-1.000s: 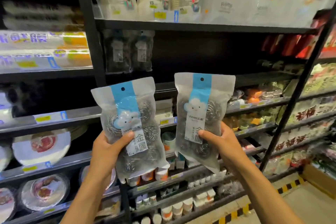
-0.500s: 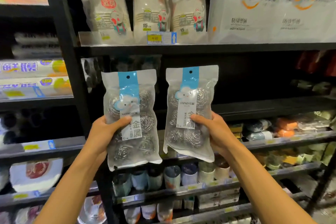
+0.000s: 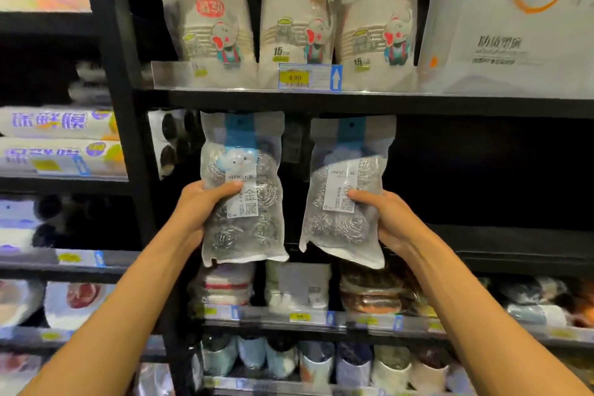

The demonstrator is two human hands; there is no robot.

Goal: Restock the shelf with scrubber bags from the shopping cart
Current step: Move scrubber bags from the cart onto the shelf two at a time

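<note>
My left hand (image 3: 196, 202) grips a clear scrubber bag (image 3: 244, 212) with a blue header strip and steel wool balls inside. My right hand (image 3: 382, 219) grips a second, matching scrubber bag (image 3: 340, 228). Both bags are upright, side by side, their tops just under the black shelf board (image 3: 353, 104). Behind them is a dark shelf bay (image 3: 482, 170). Other hanging bags (image 3: 173, 141) show dimly at the bay's left and between the two held bags. The shopping cart is out of view.
Packs of paper cups (image 3: 295, 19) and a large white bag (image 3: 514, 26) stand on the shelf above, with a yellow price tag (image 3: 295, 77). A black upright post (image 3: 128, 125) divides the units. Sponges and cups fill the lower shelves (image 3: 302, 318). Cling film boxes (image 3: 61, 138) lie at left.
Both hands have raised the two bags up and forward toward the dark bay. The bag tops now sit just under the shelf board. The view has moved closer to the shelving.
</note>
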